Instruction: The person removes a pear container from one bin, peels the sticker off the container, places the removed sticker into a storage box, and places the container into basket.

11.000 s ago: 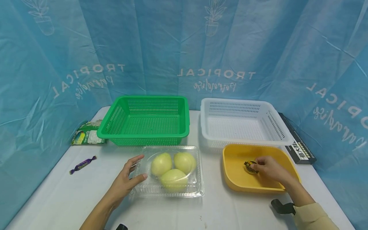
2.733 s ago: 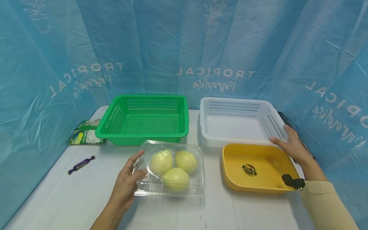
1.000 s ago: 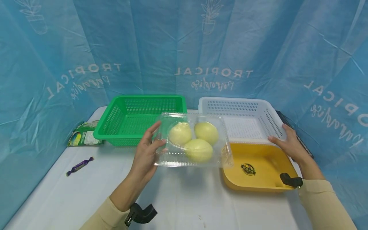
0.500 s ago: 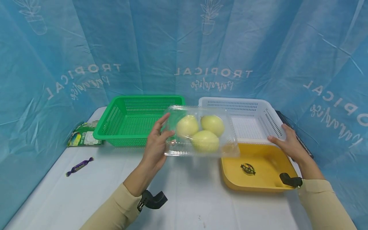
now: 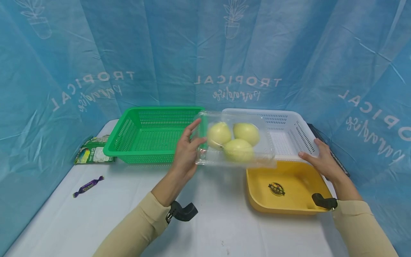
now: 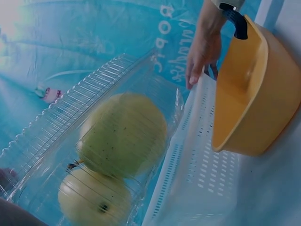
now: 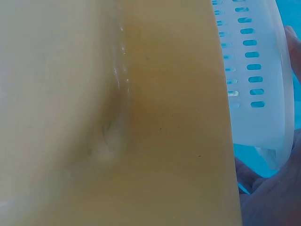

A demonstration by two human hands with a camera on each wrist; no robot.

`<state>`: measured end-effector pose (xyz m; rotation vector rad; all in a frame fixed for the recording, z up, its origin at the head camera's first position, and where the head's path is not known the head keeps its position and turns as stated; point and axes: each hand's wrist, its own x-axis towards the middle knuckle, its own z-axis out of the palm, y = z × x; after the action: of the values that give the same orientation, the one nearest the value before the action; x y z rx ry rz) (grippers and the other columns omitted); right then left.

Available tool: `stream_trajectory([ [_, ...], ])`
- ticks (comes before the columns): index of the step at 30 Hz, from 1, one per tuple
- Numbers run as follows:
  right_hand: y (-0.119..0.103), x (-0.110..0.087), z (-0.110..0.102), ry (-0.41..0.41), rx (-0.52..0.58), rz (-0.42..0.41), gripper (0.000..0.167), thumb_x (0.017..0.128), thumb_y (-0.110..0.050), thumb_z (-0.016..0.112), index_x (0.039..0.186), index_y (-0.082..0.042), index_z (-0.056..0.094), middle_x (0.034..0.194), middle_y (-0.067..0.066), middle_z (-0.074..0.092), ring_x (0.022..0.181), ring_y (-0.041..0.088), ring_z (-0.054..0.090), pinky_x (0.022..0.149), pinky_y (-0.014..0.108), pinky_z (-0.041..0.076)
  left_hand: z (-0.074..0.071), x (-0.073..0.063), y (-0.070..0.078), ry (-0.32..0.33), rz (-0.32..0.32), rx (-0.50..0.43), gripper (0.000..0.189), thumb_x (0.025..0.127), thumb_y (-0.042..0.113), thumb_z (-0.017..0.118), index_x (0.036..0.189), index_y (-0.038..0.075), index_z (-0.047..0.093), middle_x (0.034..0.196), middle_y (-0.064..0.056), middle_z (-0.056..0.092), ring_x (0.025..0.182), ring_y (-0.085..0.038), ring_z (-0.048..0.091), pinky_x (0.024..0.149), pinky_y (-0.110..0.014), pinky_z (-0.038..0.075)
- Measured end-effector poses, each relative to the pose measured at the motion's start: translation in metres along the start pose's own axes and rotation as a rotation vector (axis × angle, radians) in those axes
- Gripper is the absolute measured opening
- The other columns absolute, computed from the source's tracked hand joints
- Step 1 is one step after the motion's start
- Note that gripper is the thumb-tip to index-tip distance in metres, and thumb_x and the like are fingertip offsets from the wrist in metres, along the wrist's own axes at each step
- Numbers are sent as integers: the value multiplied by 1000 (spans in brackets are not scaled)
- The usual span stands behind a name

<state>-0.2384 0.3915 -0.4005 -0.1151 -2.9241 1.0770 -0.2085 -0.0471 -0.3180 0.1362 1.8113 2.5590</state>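
My left hand grips the left end of a clear plastic clamshell box, thumb on the near side and fingers at the far side. Inside sit three pale yellow-green pears; two show large in the left wrist view, one with a dark stem. The box is raised off the table and overlaps the green basket and white basket in the head view. My right hand holds the near right corner of the white perforated basket, thumb on its front rim.
A yellow tub with a round black logo stands before the white basket. The green basket is at back left, a green packet beside it. A purple-wrapped candy lies left. A black box is behind my right hand.
My left hand has lifted the clamshell box and carried it rightward and away, toward the white basket. Earlier my right hand was inside the yellow tub; it now stays at the white basket's corner.
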Motion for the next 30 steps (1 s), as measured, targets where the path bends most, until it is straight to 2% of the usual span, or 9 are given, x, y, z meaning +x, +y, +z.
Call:
stream_trajectory([
  [2,0,0,0,-2,-1,1,105,87,-54,58,151,-7,-11,153,30,-11,116,51,32,95,73,31,4,4,-1,3,-5,-3,57,88,3,56,136,32,47,154,15,22,145,-22,19,96,-47,41],
  [6,0,0,-1,-4,5,-11,104,87,-52,58,150,-5,-10,153,30,-12,118,52,31,96,73,29,11,11,-2,-2,-6,-7,57,88,2,56,134,35,49,153,18,25,146,-19,17,99,-50,38],
  [10,-1,-1,-2,-4,14,-43,102,89,-48,58,150,-1,-9,153,30,-13,122,53,28,98,73,27,17,17,-4,-14,-8,-8,59,88,2,55,137,33,47,156,14,20,147,-21,14,108,-63,28],
  [17,0,-1,-3,2,8,-48,101,89,-48,58,150,0,-8,152,31,-12,120,52,30,97,73,27,29,28,-5,-21,-9,-21,59,87,2,56,136,34,47,157,14,16,146,-22,17,109,-63,26],
  [19,0,-1,-3,3,4,-41,102,89,-48,58,150,0,-8,152,32,-11,120,53,29,97,73,27,32,32,-6,-11,-14,-21,57,87,3,57,133,37,49,157,14,17,145,-20,20,108,-60,30],
  [23,0,-1,-2,2,-2,-31,102,89,-49,58,150,-2,-8,152,32,-11,120,53,29,97,74,26,36,40,-10,5,-14,-19,56,88,4,57,132,37,51,157,12,16,143,-18,25,93,-44,43],
  [25,1,0,-2,1,-3,-28,102,89,-50,58,150,-2,-9,152,31,-11,120,53,29,97,74,26,38,44,-12,8,-12,-21,56,88,4,58,133,36,50,157,12,15,141,-17,26,82,-35,42],
  [27,1,0,-1,0,-3,-26,103,88,-51,58,150,-2,-9,153,31,-12,120,53,29,97,74,26,41,48,-14,8,-5,-31,57,88,4,57,135,34,49,156,11,15,129,-16,38,68,-29,37],
  [30,2,1,-1,2,-9,-26,103,88,-52,58,150,-2,-8,153,31,-11,119,53,30,97,74,27,44,53,-16,11,-6,-32,57,87,4,58,135,33,48,156,10,16,107,-11,41,66,-26,35],
])
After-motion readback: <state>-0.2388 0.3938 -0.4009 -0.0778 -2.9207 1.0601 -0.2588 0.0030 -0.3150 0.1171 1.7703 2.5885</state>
